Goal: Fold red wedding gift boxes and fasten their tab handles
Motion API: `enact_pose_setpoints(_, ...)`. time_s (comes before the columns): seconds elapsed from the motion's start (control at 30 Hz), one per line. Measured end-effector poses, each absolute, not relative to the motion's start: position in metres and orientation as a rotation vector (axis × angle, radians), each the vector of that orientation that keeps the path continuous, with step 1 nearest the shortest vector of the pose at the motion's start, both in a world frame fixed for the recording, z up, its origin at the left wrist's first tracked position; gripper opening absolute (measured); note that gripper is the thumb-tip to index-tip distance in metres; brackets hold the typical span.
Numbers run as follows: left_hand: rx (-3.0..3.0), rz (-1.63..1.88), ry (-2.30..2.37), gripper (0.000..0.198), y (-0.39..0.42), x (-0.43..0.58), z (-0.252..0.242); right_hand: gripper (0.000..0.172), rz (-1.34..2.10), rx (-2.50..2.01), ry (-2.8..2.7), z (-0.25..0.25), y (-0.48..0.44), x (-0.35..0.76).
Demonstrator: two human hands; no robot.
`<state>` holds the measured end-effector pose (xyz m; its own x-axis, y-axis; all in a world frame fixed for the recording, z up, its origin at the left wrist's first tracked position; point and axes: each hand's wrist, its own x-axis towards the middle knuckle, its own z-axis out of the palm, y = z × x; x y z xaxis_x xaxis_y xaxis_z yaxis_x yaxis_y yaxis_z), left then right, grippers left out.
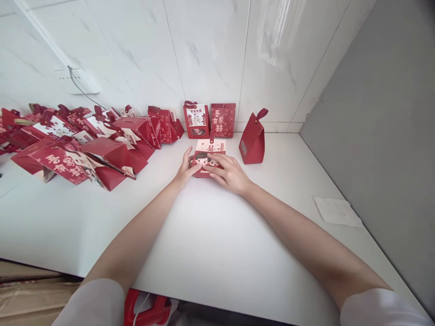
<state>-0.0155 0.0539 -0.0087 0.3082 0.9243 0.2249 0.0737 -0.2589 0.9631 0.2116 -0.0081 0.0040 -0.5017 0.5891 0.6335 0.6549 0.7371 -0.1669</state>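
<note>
A small red and white paper gift box (210,147) with cartoon faces on its front stands upright on the white table, a red ribbon loop at its top. My left hand (186,170) grips its left side, thumb across the lower front and fingers along the edge. From the right, my right hand (231,173) lies over the front with its fingers on the printed face, covering part of it. Just behind stand a gift box with a white printed panel (196,120) and a flat red gift box with pale lettering (223,120). To the right is a plain red gift box (252,140) with a ribbon loop.
Many more red gift boxes (112,149) crowd the table's left side. A white paper (337,211) lies near the right edge by a grey panel (384,136). A tiled wall (210,54) rises behind. Below the front edge are brown cardboard (37,299) and a red object (149,310).
</note>
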Motion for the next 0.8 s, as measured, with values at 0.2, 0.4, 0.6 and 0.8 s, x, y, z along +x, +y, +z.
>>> enact_pose_setpoints(0.2,1.678,1.051,0.862,0.124,0.054,-0.007,-0.007,0.101,0.147,-1.09,-1.965,-0.009,0.007,0.217)
enact_pose_setpoints(0.4,1.819,0.911,0.828,0.108,0.05,-0.003,-0.001,0.113,0.572,-1.048,-1.908,-0.017,0.013,0.223)
enact_pose_setpoints(0.6,1.979,0.848,0.854,0.094,0.065,-0.011,-0.011,0.11,0.698,-1.131,-1.788,-0.017,0.014,0.229)
enact_pose_setpoints(0.8,1.766,1.067,1.086,0.086,0.081,-0.022,-0.024,0.083,1.098,-1.069,-1.549,-0.013,0.016,0.239)
